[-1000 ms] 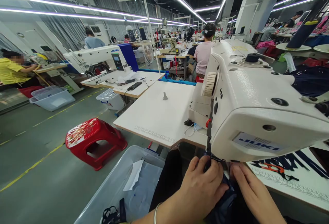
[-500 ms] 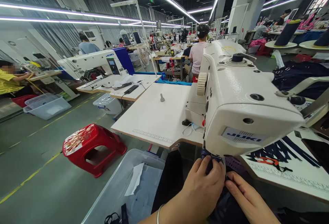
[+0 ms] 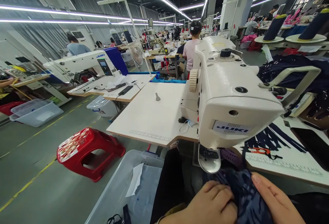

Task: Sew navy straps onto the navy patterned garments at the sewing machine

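Note:
Dark navy fabric [image 3: 248, 191] lies bunched between my two hands, just below the head of a white JUKI sewing machine [image 3: 239, 97]. My left hand [image 3: 212, 201] is closed on its left side, fingers curled over the cloth. On the other side my right hand [image 3: 276, 198] grips the fabric's edge, the thumb on top; its other fingertips are partly hidden. Above the left hand shows the machine's rounded metal end [image 3: 210, 160], apart from the cloth held in the hands. The lower part of the fabric runs out of view.
A white worktop [image 3: 144, 114] with a small grey metal piece [image 3: 157, 97] extends left. On the right worktop are navy strips [image 3: 272, 136], orange-handled snips [image 3: 259, 150] and a phone [image 3: 311, 145]. A clear bin [image 3: 110, 191] and red stool [image 3: 89, 152] stand left. Co-workers sit farther off.
Both hands have drawn the navy fabric down and away from the machine's end, which is now exposed. My right hand has moved right, opening out the cloth. The view has shifted slightly.

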The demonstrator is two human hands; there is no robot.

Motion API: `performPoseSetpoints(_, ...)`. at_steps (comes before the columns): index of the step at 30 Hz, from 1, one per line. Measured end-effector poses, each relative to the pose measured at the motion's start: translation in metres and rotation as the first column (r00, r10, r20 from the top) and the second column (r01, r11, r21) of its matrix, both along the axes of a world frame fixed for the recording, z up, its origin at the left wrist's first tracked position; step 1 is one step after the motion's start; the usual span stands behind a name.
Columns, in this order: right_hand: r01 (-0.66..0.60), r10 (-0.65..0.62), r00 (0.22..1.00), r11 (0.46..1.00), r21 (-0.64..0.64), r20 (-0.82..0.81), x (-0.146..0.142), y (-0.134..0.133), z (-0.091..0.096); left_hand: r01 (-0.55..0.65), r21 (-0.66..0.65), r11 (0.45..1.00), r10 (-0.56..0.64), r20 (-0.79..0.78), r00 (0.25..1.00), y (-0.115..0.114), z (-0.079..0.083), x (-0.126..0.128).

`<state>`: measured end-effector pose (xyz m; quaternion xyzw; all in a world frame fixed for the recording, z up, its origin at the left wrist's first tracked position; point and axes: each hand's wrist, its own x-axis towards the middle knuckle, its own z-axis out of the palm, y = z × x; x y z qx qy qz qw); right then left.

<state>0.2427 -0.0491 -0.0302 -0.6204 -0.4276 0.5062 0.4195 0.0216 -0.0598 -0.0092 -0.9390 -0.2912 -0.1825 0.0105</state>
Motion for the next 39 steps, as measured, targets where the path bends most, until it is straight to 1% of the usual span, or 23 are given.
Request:
performPoseSetpoints(3,0.066,-0.065,0.995,0.998,-0.002,0.078,-0.016,0.0,-0.002,-0.117,-0.047,0.992,0.114,-0.06,0.992,0.002,-0.019,0.004)
performPoseSetpoints(4,0.026,-0.028,0.991,0.999,0.019,0.133,-0.021,0.0,-0.002,-0.174,-0.07,0.982,0.169,-0.072,0.983,0.002,-0.024,0.003)
performPoseSetpoints(6,-0.15,0.12,0.96,0.983,0.101,0.253,-0.029,0.002,-0.005,-0.273,-0.079,0.959,0.268,-0.067,0.961,0.0,-0.035,0.0)
performPoseSetpoints(8,-0.359,0.26,0.884,0.91,0.207,0.388,-0.034,0.01,-0.01,-0.296,-0.082,0.952,0.292,-0.061,0.955,-0.005,-0.043,-0.002)
performPoseSetpoints(9,-0.439,0.288,0.836,0.862,0.254,0.467,-0.036,0.015,-0.014,-0.273,-0.08,0.959,0.269,-0.061,0.961,-0.007,-0.046,-0.003)
performPoseSetpoints(11,-0.519,0.229,0.735,0.796,0.311,0.639,-0.036,0.027,-0.018,-0.188,-0.06,0.98,0.186,-0.045,0.982,-0.01,-0.045,-0.005)
performPoseSetpoints(13,-0.563,0.146,0.632,0.761,0.322,0.761,-0.035,0.035,-0.013,-0.142,-0.027,0.99,0.142,0.012,0.99,-0.01,-0.031,-0.008)
performPoseSetpoints(15,-0.665,0.21,0.574,0.683,0.301,0.791,-0.034,0.035,0.007,-0.15,-0.046,0.988,0.155,0.124,0.98,-0.008,-0.004,-0.014)
performPoseSetpoints(16,-0.744,0.311,0.557,0.598,0.297,0.77,-0.035,0.033,0.02,-0.154,-0.11,0.982,0.172,0.18,0.969,-0.007,0.012,-0.018)
performPoseSetpoints(17,-0.812,0.419,0.531,0.5,0.301,0.737,-0.035,0.031,0.034,-0.099,-0.183,0.978,0.147,0.276,0.95,-0.005,0.028,-0.022)
performPoseSetpoints(18,-0.861,0.505,0.492,0.404,0.31,0.709,-0.037,0.028,0.047,-0.036,-0.307,0.951,0.148,0.35,0.925,-0.004,0.042,-0.026)
performPoseSetpoints(19,-0.875,0.54,0.479,0.354,0.329,0.692,-0.04,0.027,0.057,0.019,-0.431,0.902,0.169,0.393,0.904,-0.002,0.053,-0.03)
performPoseSetpoints(20,-0.864,0.536,0.501,0.352,0.359,0.68,-0.043,0.027,0.064,0.038,-0.533,0.845,0.22,0.411,0.885,0.0,0.059,-0.033)
performPoseSetpoints(21,-0.824,0.487,0.563,0.398,0.404,0.668,-0.047,0.029,0.066,0.005,-0.605,0.796,0.299,0.401,0.866,0.002,0.062,-0.036)
performPoseSetpoints(23,-0.669,0.295,0.707,0.575,0.472,0.643,-0.057,0.038,0.059,-0.202,-0.612,0.765,0.484,0.338,0.807,0.008,0.056,-0.038)
performPoseSetpoints(24,-0.574,0.189,0.75,0.663,0.48,0.634,-0.062,0.044,0.052,-0.336,-0.534,0.776,0.553,0.318,0.77,0.012,0.05,-0.038)
performPoseSetpoints(26,-0.429,0.068,0.763,0.798,0.425,0.643,-0.071,0.054,0.036,-0.531,-0.259,0.807,0.591,0.326,0.738,0.018,0.036,-0.037)
performPoseSetpoints(27,-0.383,0.055,0.762,0.841,0.381,0.645,-0.073,0.057,0.03,-0.552,-0.108,0.827,0.553,0.331,0.765,0.02,0.03,-0.037)
performPoseSetpoints(28,-0.356,0.069,0.767,0.873,0.333,0.638,-0.075,0.06,0.025,-0.523,0.021,0.852,0.489,0.322,0.811,0.022,0.025,-0.036)
performPoseSetpoints(30,-0.327,0.122,0.807,0.907,0.265,0.577,-0.074,0.063,0.021,-0.409,0.142,0.902,0.368,0.245,0.897,0.022,0.021,-0.034)
performPoseSetpoints(32,-0.339,0.196,0.869,0.904,0.259,0.455,-0.071,0.063,0.02,-0.352,0.133,0.926,0.335,0.136,0.932,0.021,0.021,-0.031)
performPoseSetpoints(35,-0.363,0.277,0.918,0.875,0.321,0.284,-0.064,0.064,0.019,-0.42,0.131,0.898,0.414,0.069,0.907,0.02,0.023,-0.026)
performPoseSetpoints(39,-0.306,0.195,0.921,0.897,0.318,0.337,-0.06,0.068,0.014,-0.476,0.159,0.865,0.473,0.059,0.879,0.022,0.022,-0.019)
